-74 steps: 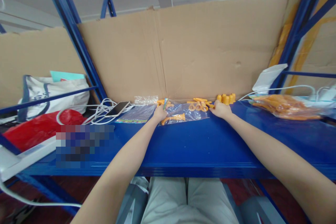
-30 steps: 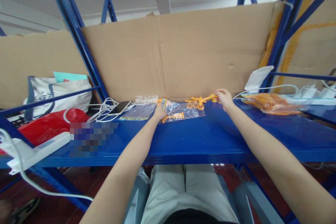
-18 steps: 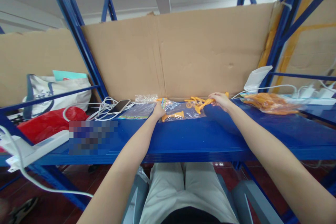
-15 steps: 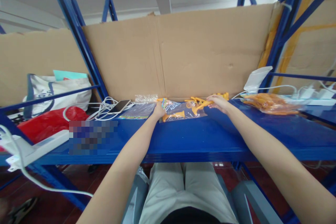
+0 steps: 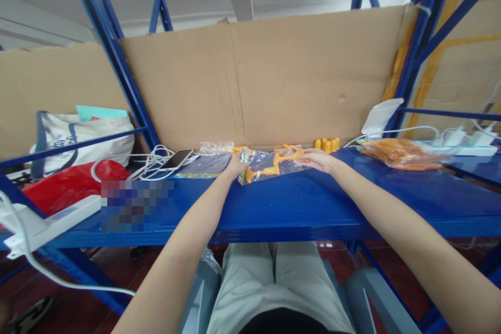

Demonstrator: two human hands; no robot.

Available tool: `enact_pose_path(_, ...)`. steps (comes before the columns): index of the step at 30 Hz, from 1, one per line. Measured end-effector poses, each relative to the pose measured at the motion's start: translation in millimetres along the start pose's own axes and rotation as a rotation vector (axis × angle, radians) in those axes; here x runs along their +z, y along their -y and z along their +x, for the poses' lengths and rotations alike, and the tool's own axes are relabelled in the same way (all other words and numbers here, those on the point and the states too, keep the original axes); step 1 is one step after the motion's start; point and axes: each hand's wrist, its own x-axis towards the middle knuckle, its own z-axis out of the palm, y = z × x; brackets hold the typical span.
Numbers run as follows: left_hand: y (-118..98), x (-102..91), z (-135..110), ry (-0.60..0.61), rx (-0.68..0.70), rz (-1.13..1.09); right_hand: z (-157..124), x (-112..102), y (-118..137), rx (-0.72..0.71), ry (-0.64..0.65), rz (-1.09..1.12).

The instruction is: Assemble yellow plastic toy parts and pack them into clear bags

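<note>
A clear plastic bag (image 5: 260, 177) with a colourful strip along its left end lies on the blue shelf. Several orange plastic parts (image 5: 271, 170) show in or under its film. My left hand (image 5: 236, 164) is closed on the strip end of the bag. At the opposite end, my right hand (image 5: 319, 160) has its fingertips on the film beside the orange pieces, and its grip is partly hidden. Behind the right hand stand several short orange cylinders (image 5: 326, 145). Flat clear bags (image 5: 205, 165) lie left of my left hand.
A phone (image 5: 177, 160) and coiled white cables (image 5: 156, 163) lie to the left, near a red bag (image 5: 74, 185) and a white power strip (image 5: 58, 223). A bag of orange parts (image 5: 399, 154) lies right. Cardboard (image 5: 289, 78) stands behind the blue shelf (image 5: 289, 209).
My right hand has moved slightly left and down to the bag's right end. The orange piece it held is now among the others at the bag. The orange cylinders behind have come into fuller view.
</note>
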Motion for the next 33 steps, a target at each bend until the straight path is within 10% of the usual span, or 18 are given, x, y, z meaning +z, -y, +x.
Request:
enact_pose_path(9, -4.2, 10.2, -6.0, 0.086, -0.038, -0.102, -16.8, 17.6, 0.5, 0.077, 0.308, -0.249)
enact_pose_path(15, -0.8, 13.6, -3.4, 0.052, -0.014, -0.067, -14.3, 26.7, -6.8, -0.098, 0.286, -0.562)
enact_pose_path(33, -4.6, 6.9, -6.8, 0.205, -0.127, -0.182, 0.8, 25.4, -23.3, 0.034, 0.100, -0.032)
